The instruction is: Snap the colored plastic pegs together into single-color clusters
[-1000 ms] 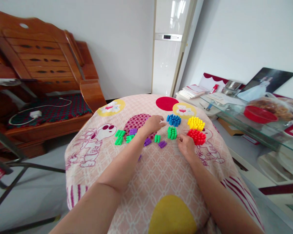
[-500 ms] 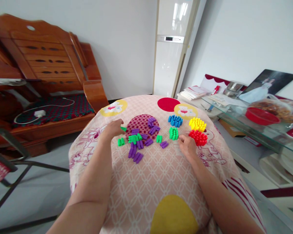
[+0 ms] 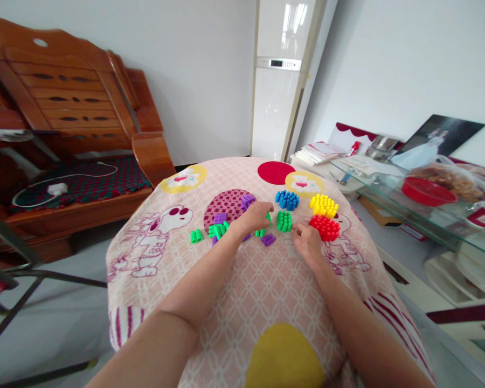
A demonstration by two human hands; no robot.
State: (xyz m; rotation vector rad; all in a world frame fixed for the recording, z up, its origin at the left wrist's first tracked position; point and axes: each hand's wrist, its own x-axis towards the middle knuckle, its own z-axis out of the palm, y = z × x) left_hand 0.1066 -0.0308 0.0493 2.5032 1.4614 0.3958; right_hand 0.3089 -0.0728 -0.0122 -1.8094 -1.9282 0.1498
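Observation:
My left hand (image 3: 257, 216) has its fingers closed around a small green plastic building block (image 3: 269, 217), just left of an upright cluster of green blocks (image 3: 284, 221). My right hand (image 3: 307, 241) rests on the cloth right of that cluster, fingertips pinched; whatever they hold, if anything, is hidden. Blue blocks (image 3: 286, 200) stand grouped behind, with yellow blocks (image 3: 324, 205) and red blocks (image 3: 325, 228) on the right. Loose purple blocks (image 3: 268, 239) and a loose green block (image 3: 196, 236) lie about. Near a green pile (image 3: 218, 230), my left forearm covers some pieces.
A patterned cloth covers the round table (image 3: 246, 323). At right is a glass shelf (image 3: 440, 221) with a red bowl (image 3: 428, 192) and papers (image 3: 317, 152). A wooden bench (image 3: 76, 134) stands left, and a tall white cabinet unit (image 3: 277, 108) behind.
My left hand went left to the loose green blocks, picked one up and brought it back right toward the green cluster. My right hand has stayed in place.

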